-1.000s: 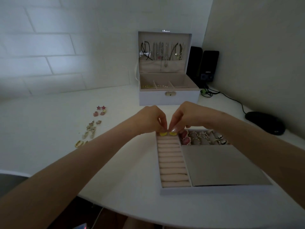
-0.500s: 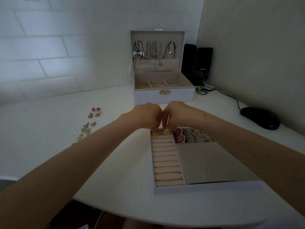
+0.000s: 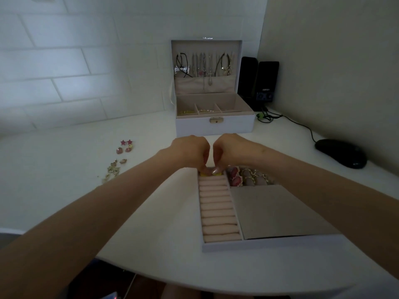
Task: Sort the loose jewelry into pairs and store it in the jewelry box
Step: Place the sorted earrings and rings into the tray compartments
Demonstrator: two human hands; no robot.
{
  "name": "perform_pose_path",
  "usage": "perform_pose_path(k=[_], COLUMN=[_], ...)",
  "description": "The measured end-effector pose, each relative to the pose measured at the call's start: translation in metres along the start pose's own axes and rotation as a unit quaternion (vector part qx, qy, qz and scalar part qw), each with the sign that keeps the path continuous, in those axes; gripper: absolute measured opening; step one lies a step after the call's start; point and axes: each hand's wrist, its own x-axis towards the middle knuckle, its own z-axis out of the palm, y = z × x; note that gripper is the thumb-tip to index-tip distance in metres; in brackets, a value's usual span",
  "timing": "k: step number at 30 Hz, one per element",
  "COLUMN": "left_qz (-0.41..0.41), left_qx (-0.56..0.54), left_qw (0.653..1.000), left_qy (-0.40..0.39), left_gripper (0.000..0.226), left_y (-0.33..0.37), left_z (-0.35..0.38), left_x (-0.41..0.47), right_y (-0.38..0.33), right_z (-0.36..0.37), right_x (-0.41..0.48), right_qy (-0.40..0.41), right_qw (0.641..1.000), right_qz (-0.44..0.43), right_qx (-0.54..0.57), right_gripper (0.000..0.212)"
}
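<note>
A white jewelry tray (image 3: 269,244) lies on the desk in front of me, with pink ring rolls (image 3: 218,208) down its left side. My left hand (image 3: 190,152) and my right hand (image 3: 231,149) meet at the tray's far left corner, fingers curled down. Each pinches one of two yellow earrings (image 3: 204,174) at the top ring roll; fingertips hide most of them. Pink and gold pieces (image 3: 248,178) fill the tray's far right compartment. Loose earrings (image 3: 121,158) lie in a scattered line on the left. The open jewelry box (image 3: 213,124) stands behind.
Necklaces (image 3: 203,65) hang inside the box lid. Two black speakers (image 3: 259,83) stand in the corner with cables (image 3: 298,124) running to a black mouse (image 3: 341,153) on the right. A grey card (image 3: 276,210) covers the tray's right section. The desk's curved front edge is close to me.
Both hands have closed together and pressed lower onto the yellow earrings at the top ring roll. The view shifted slightly rightward, so everything sits further left in frame.
</note>
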Motion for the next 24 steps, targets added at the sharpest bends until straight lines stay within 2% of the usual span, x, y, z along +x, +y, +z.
perform_pose_path(k=[5,11,18,24], left_qz=[-0.006,-0.021,-0.007,-0.046], left_qx=[-0.073,-0.069,-0.083,-0.15], left_qw=[0.997,0.997,0.996,0.985], left_qy=[0.011,-0.032,-0.011,0.069], left_gripper=[0.028,0.032,0.03,0.025], left_y=[-0.013,-0.009,-0.009,-0.049], left_z=[-0.008,0.003,0.006,-0.009], left_x=[-0.001,0.003,-0.001,-0.032], right_y=[0.005,0.002,-0.001,-0.015], right_z=[-0.017,-0.001,-0.005,-0.012], right_x=[-0.006,-0.003,0.0,0.01], right_qy=[0.015,-0.019,-0.045,0.036], right_qw=[0.998,1.0,0.999,0.994], right_qz=[0.003,0.01,0.018,-0.03], right_qx=[0.057,0.015,0.001,0.094], right_gripper=[0.023,0.023,0.026,0.017])
